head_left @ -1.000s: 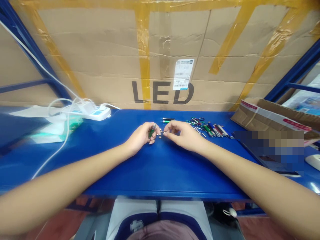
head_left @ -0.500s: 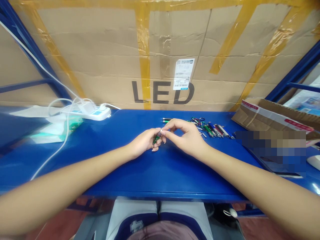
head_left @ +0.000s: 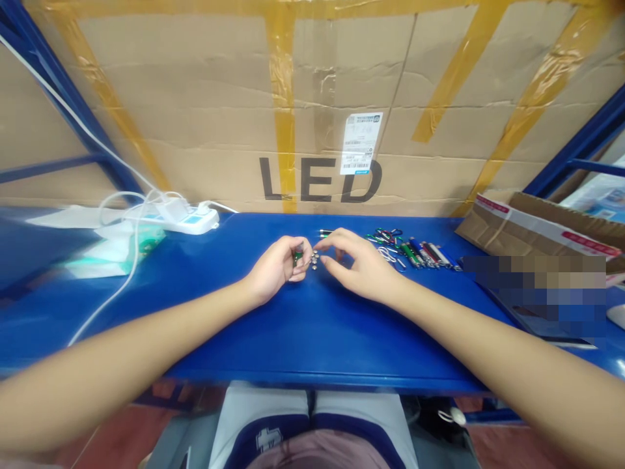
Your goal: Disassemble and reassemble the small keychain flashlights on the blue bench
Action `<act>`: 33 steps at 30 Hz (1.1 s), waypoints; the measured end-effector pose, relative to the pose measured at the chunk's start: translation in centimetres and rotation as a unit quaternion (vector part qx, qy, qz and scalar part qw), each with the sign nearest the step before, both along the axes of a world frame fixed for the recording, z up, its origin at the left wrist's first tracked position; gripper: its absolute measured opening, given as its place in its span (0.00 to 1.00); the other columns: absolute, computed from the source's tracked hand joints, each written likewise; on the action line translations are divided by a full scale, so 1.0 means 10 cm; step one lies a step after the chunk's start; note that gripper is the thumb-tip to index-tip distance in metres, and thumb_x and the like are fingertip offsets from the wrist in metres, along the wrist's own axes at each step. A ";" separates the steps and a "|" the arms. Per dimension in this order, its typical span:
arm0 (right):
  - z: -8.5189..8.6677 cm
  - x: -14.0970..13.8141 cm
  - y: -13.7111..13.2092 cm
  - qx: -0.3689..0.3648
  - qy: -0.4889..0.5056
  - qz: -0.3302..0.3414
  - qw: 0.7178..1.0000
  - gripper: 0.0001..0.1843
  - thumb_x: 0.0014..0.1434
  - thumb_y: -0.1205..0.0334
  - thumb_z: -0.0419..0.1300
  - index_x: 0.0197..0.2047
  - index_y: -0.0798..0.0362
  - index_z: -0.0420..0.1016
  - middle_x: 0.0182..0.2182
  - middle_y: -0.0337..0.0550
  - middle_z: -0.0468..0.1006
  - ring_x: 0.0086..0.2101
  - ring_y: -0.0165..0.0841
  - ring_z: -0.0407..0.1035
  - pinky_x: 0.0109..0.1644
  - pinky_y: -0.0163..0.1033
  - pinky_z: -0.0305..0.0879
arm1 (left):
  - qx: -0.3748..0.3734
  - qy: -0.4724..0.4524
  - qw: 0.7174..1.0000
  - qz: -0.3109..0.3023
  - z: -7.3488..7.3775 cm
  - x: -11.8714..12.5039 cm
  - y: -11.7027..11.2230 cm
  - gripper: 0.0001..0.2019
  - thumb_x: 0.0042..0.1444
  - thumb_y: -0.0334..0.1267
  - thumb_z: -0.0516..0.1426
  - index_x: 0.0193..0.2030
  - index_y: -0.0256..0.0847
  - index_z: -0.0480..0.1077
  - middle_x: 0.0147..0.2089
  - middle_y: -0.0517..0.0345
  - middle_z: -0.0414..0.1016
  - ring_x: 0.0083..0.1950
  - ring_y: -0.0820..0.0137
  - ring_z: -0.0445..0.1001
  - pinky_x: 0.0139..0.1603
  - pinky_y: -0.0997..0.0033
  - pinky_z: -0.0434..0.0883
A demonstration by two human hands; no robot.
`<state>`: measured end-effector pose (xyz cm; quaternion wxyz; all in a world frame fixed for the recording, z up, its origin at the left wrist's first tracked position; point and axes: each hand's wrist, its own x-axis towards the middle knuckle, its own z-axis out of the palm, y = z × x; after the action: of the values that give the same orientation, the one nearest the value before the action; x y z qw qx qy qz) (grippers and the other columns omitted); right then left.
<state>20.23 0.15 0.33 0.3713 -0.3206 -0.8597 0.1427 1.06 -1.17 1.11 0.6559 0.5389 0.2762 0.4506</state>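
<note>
My left hand (head_left: 280,270) is curled closed around a small green metal tube (head_left: 297,258), like a mini flashlight body; most of it is hidden by the fingers. Just past its fingertips several small round silver pieces (head_left: 315,259), looking like button cells, show against the blue table. Whether they rest on it, I cannot tell. My right hand (head_left: 364,264) is beside them, thumb and forefinger apart with nothing visible between. Behind it lie loose carabiner clips (head_left: 385,236), a white looped cord or ring (head_left: 387,254) and a row of coloured mini flashlights (head_left: 426,253).
A blue table (head_left: 312,339) spans the view, backed by a large cardboard box (head_left: 215,98). At left are a white power strip (head_left: 195,221), its cable and a green-white packet (head_left: 114,251). An open carton (head_left: 537,225) and a blurred-out dark flat object (head_left: 537,306) are at right.
My right thumb and forefinger have come away from the green tube and spread. The left hand has turned and closed further around it. Silver pieces now show between the hands.
</note>
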 end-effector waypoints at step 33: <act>0.03 0.10 0.12 -0.088 -0.208 -0.019 0.974 0.02 0.61 0.68 0.60 0.38 0.54 0.74 0.34 0.44 0.79 0.32 0.33 0.70 0.39 0.38 0.63 | -0.006 0.054 0.998 -0.014 0.00 -0.01 0.01 0.19 0.63 0.40 0.47 0.22 0.36 0.65 0.22 0.59 0.56 0.21 0.75 0.54 0.21 0.77 0.56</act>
<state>21.25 1.33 0.67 0.1572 -0.3913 -0.8957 0.1408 0.96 -1.08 1.06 0.6499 0.5620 0.3063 0.4099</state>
